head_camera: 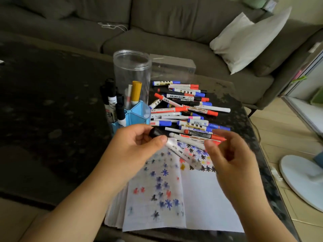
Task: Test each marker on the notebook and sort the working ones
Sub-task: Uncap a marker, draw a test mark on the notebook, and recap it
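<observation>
Notebook open at 6 o'clock on dark table, pages dotted with blue, red and black star scribbles. Just above it, white marker with black cap, blurred, pinched at cap end by left hand. Right hand at 3 o'clock of marker, fingers loosely curled, holding nothing. Beyond, toward 12 o'clock, heap of markers. At 11 o'clock, blue holder with upright markers, then clear jar. Farthest, grey sofa.
</observation>
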A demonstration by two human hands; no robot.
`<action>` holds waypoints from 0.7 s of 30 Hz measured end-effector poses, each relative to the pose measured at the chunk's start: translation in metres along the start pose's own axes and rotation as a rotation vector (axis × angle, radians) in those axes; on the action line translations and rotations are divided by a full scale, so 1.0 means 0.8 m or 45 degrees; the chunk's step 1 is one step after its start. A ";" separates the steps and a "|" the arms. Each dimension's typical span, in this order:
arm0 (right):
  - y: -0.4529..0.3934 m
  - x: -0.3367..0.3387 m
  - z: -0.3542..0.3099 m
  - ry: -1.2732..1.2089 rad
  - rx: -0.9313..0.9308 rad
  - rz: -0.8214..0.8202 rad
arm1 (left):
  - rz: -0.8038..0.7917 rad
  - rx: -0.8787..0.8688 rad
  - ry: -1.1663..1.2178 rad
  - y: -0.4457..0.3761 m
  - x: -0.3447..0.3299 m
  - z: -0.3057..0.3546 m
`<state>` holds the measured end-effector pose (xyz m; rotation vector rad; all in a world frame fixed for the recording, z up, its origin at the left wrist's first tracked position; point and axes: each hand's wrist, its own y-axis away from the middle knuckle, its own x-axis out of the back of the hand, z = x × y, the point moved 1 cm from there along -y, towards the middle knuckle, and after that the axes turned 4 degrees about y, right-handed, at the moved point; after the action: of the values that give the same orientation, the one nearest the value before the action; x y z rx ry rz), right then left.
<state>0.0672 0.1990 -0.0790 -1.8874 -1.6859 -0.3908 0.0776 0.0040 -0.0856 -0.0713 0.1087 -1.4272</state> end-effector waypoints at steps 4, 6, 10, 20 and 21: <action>0.003 -0.041 -0.051 0.388 0.460 -0.386 | -0.021 -0.010 -0.068 0.009 0.018 0.008; 0.003 -0.062 -0.068 0.400 0.521 -0.452 | -0.024 -0.037 -0.089 0.013 0.025 0.012; -0.008 -0.067 -0.093 0.321 0.522 -0.370 | 0.171 -0.145 -0.091 0.017 0.041 0.018; -0.058 -0.092 -0.136 0.349 0.445 -0.380 | 0.424 -0.078 -0.487 0.005 0.053 0.004; -0.060 -0.103 -0.130 0.385 0.429 -0.449 | 0.433 -0.079 -0.493 0.004 0.053 0.004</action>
<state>0.0232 0.0729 -0.0331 -1.2259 -1.7457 -0.4693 0.0871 -0.0372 -0.0845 -0.3619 -0.1493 -1.0488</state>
